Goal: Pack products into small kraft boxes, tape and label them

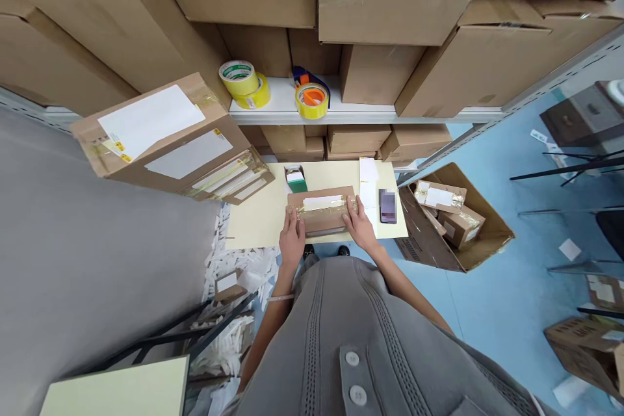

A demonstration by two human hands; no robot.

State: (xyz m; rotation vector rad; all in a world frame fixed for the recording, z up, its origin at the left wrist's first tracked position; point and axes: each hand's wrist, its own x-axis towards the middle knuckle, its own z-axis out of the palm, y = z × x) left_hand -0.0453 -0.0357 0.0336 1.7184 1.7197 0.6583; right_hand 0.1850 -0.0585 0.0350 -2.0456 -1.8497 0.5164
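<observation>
A small brown cardboard parcel (pixel 319 209) with a white label and shiny tape across its top lies on a pale yellow table (pixel 253 218). My left hand (pixel 291 238) grips the parcel's left end, fingers curled over its edge. My right hand (pixel 359 222) presses on its right end, fingers closed over the top. A phone (pixel 388 206) lies just right of the parcel, beside white paper slips (pixel 368 181). A small green and white box (pixel 296 179) sits behind the parcel.
Yellow tape rolls (pixel 244 82) and a tape dispenser (pixel 311 97) rest on a white shelf (pixel 351 114) among stacked cartons. A large labelled carton (pixel 170 136) juts in at left. An open box (pixel 455 221) holding taped parcels stands on the blue floor at right. White packing bits (pixel 234 312) lie below.
</observation>
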